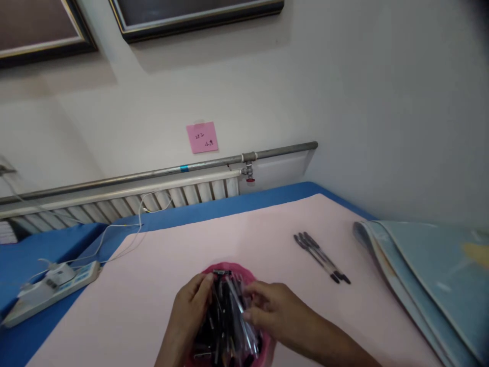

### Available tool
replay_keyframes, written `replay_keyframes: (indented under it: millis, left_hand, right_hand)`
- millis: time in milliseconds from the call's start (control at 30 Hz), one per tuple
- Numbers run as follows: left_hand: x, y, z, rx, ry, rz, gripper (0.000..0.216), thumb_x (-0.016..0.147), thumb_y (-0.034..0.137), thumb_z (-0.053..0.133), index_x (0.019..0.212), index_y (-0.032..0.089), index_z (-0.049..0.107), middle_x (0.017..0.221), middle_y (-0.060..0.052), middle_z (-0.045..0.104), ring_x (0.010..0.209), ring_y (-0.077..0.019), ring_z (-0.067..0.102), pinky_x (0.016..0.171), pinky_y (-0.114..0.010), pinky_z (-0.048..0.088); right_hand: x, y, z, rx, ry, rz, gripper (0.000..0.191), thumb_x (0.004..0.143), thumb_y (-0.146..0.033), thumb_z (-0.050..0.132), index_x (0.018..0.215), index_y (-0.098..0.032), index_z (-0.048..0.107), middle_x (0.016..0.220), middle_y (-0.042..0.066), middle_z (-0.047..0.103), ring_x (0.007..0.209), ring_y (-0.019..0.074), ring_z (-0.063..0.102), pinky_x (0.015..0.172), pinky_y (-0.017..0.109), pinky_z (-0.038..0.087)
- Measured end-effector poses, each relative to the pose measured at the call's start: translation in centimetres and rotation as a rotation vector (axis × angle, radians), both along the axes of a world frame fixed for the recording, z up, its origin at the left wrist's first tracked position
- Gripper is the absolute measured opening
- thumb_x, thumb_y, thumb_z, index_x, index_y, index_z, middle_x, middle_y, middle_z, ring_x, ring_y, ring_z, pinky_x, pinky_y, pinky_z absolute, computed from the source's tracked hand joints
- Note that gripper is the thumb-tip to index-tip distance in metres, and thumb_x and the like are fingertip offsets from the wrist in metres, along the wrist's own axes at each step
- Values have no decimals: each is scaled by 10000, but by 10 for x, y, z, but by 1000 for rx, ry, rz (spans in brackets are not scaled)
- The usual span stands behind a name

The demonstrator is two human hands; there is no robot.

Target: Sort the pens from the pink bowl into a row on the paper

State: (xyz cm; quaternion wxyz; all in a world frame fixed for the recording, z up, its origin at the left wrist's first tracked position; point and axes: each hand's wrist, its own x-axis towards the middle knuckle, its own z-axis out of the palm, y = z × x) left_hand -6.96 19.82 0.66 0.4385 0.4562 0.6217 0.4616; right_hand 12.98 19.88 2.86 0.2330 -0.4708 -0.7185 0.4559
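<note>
A pink basket [248, 274] full of pens stands at the bottom middle of the head view. Black and clear pens [226, 316] lie lengthwise in it. My left hand [192, 302] is at the basket's left side, its thumb and fingers closed at the pens near the rim; what they grip is hidden. From the right, my right hand [272, 310] reaches over the rim with curled fingers and thumb apart, its tips beside the clear pens. To the right, a small group of black-capped pens [319, 256] lies side by side on the pink sheet.
The pink sheet [153, 285] covers a blue table [267, 194]. A folded light-blue mat [431, 275] lies at the right. At the left are a power strip [72, 285] with plugs and white cables [102, 239]. Behind are a radiator [191, 194] and a metal pipe [153, 174].
</note>
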Motion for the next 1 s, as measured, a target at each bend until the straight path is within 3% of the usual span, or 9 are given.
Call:
replay_keyframes:
  millis: [100, 167, 300, 567, 700, 800, 867, 1000]
  left_hand:
    - [-3, 1, -2, 27, 121, 10, 360, 733, 540, 579, 745, 190, 663, 546, 31, 553, 530, -154, 495, 508, -252, 366]
    - [-7, 2, -3, 32, 165, 15, 351, 753, 528, 561, 839, 208, 679, 582, 27, 580, 590, -175, 530, 562, -263, 392]
    - [-7, 2, -4, 2, 201, -30, 343, 769, 518, 549, 855, 214, 684, 574, 32, 552, 592, -177, 517, 564, -264, 382]
    - [-1, 2, -2, 7, 145, -46, 292, 750, 467, 597, 851, 211, 693, 605, 21, 588, 625, -178, 529, 590, -262, 398]
    - [3, 1, -3, 5, -33, -32, 319, 745, 496, 617, 826, 190, 655, 558, 47, 505, 536, -119, 451, 497, -215, 332]
    - [11, -3, 0, -37, -274, -99, 361, 734, 511, 640, 856, 173, 614, 538, 72, 449, 420, -54, 320, 403, -187, 197]
    - [18, -7, 3, -48, -423, -188, 356, 743, 500, 644, 865, 170, 591, 549, 76, 455, 383, -25, 257, 379, -181, 158]
    - [24, -8, 10, -84, -617, -265, 344, 709, 468, 699, 799, 172, 548, 479, 117, 341, 362, -11, 189, 359, -162, 133]
  right_hand:
    - [16, 14, 2, 293, -328, -186, 191, 884, -261, 450, 893, -196, 629, 824, 16, 646, 738, 145, 587, 641, 226, 421]
    - [34, 26, 2, 363, -506, -327, 221, 904, -194, 397, 900, -155, 615, 914, 87, 627, 833, 197, 582, 719, 285, 406]
    - [70, 45, -2, 326, -699, -508, 255, 842, -44, 374, 967, -83, 593, 968, 186, 590, 868, 274, 584, 677, 337, 384]
    - [95, 56, -12, 153, -761, -553, 272, 747, 15, 401, 825, -121, 623, 721, 115, 624, 676, 233, 606, 543, 304, 357]
    - [80, 51, 0, 123, -603, -467, 204, 740, -64, 449, 808, -138, 626, 717, 91, 642, 668, 209, 604, 542, 284, 378]
    - [51, 33, 11, 120, -329, -290, 244, 787, -153, 428, 932, -186, 621, 766, 13, 640, 668, 131, 583, 555, 217, 401]
    - [29, 19, 15, -58, 51, -56, 294, 714, -113, 435, 929, -174, 627, 694, -23, 585, 574, 96, 507, 507, 197, 369]
    - [5, -1, 19, -265, 117, 122, 219, 623, -72, 462, 735, -168, 624, 515, -75, 451, 460, 68, 400, 439, 179, 285]
